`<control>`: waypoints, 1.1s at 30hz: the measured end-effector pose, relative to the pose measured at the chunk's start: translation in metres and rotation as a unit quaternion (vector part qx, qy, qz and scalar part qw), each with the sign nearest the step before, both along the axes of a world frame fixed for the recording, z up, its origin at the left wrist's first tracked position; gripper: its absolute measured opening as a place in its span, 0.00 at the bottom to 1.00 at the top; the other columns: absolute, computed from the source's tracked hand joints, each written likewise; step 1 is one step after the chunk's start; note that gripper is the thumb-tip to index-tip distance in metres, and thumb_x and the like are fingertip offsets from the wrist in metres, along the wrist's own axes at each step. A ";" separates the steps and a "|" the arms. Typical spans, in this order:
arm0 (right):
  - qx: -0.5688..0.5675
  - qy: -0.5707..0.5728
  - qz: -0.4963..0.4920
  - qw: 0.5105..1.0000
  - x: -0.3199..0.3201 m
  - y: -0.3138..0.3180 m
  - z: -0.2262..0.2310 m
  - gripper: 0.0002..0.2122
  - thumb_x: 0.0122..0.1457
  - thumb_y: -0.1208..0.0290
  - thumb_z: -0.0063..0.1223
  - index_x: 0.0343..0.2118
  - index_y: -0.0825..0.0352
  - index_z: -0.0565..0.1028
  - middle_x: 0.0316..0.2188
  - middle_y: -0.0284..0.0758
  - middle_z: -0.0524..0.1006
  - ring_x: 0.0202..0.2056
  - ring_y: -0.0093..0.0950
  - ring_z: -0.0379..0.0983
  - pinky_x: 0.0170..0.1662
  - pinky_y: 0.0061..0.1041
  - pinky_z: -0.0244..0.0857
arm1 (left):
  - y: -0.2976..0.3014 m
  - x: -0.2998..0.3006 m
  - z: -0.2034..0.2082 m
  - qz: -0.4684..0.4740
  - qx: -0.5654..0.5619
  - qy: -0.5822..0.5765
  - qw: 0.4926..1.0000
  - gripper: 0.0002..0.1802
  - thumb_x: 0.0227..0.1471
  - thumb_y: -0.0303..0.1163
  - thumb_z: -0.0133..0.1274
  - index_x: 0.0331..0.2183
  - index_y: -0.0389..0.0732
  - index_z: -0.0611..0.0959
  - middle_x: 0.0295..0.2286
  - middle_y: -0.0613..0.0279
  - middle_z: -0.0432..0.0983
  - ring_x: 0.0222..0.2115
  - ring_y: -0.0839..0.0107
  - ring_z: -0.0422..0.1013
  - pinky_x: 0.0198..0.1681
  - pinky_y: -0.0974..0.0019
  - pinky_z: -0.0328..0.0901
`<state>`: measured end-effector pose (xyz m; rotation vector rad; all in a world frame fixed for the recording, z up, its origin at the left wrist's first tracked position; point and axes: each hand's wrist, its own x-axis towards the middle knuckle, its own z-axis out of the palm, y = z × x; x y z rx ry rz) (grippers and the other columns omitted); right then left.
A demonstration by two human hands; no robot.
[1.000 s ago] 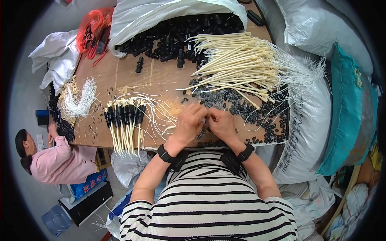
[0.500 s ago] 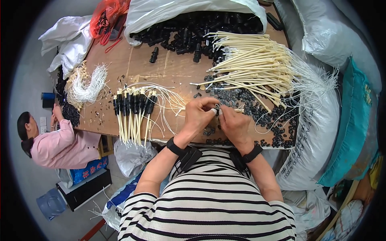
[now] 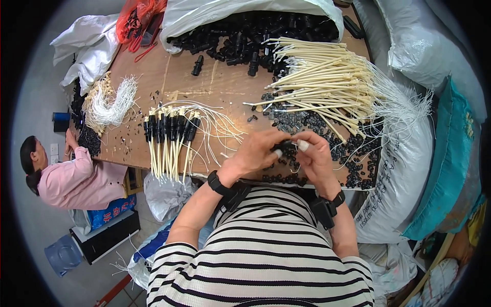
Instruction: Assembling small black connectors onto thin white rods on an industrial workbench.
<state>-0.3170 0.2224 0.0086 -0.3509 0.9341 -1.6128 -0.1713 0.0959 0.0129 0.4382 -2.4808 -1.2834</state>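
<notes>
Left grip (image 3: 255, 151) pinched on a small black fitting (image 3: 287, 145) near the bench's (image 3: 174, 77) six-o'clock edge, right grip (image 3: 316, 159) at its three o'clock, closure unclear; a steady left hold and light right-hand adjustments should serve best.

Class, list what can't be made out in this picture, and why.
Head view, all three:
Dark piece: partly hidden by the left hand and right hand.
White sack: far end cut off by the top edge.
Small black parts: too small for exact shapes.
</notes>
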 end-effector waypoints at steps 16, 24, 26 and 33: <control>0.119 0.498 0.070 0.856 0.026 -0.017 0.012 0.07 0.51 0.78 0.60 0.25 0.67 0.71 0.14 0.21 0.58 0.18 0.11 0.52 0.21 0.16 0.47 | 0.003 0.021 0.011 0.059 -0.310 -0.072 0.946 0.14 0.34 0.26 0.56 0.30 0.45 0.78 0.22 0.62 0.71 0.24 0.66 0.73 0.21 0.64 0.66; -0.032 0.634 -0.008 0.773 0.029 -0.044 0.024 0.04 0.52 0.78 0.57 0.31 0.70 0.76 0.36 0.40 0.77 0.34 0.33 0.75 0.35 0.26 0.67 | -0.073 0.136 0.029 0.434 -0.387 -0.052 0.812 0.09 0.33 0.27 0.57 0.25 0.42 0.81 0.31 0.64 0.77 0.39 0.62 0.70 0.48 0.56 0.58; -0.070 0.672 0.036 0.736 0.045 -0.048 0.022 0.06 0.51 0.76 0.58 0.32 0.70 0.76 0.36 0.40 0.77 0.36 0.36 0.75 0.37 0.28 0.68 | -0.085 0.164 0.021 0.484 -0.376 -0.160 0.774 0.14 0.37 0.30 0.56 0.32 0.42 0.81 0.42 0.61 0.75 0.50 0.61 0.64 0.56 0.51 0.49; -0.011 0.688 0.104 0.718 0.025 -0.042 -0.004 0.12 0.49 0.71 0.60 0.37 0.67 0.77 0.36 0.40 0.78 0.37 0.40 0.75 0.39 0.32 0.68 | -0.106 0.081 0.006 0.303 -0.287 -0.023 0.908 0.28 0.37 0.26 0.56 0.46 0.38 0.77 0.45 0.50 0.73 0.51 0.55 0.65 0.55 0.55 0.58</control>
